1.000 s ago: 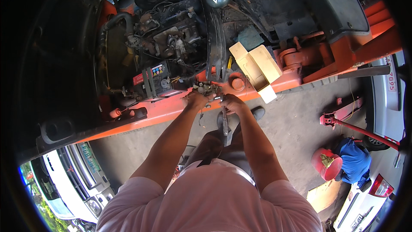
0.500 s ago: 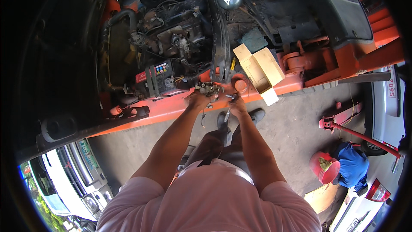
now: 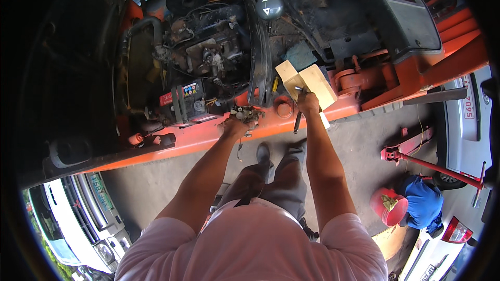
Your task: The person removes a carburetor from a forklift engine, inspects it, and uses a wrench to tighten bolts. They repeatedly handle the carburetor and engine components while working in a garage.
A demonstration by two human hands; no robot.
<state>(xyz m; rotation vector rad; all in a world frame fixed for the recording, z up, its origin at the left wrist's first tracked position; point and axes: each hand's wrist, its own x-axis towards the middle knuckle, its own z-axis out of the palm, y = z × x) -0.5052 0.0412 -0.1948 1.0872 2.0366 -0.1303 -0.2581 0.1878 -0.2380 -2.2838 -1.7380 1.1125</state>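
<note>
- Carburetor-like metal assembly point(image 3: 245, 112) sits on the orange chassis ledge point(image 3: 200, 133), left of the open cardboard box point(image 3: 324, 87).
- Left hand point(image 3: 236, 126) has its fingers closed on the assembly's near side.
- Right hand point(image 3: 309, 103), over the box's near left edge, is clenched around a dark-handled ratchet point(image 3: 297, 123).
- Round orange cap point(image 3: 284, 110) lies just left of the box; a battery point(image 3: 190, 89) stands farther left, beyond the assembly.

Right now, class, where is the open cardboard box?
In the head view, the open cardboard box sits right of centre on the orange frame, just right of the round orange cap, with the right hand overlapping it.
</note>
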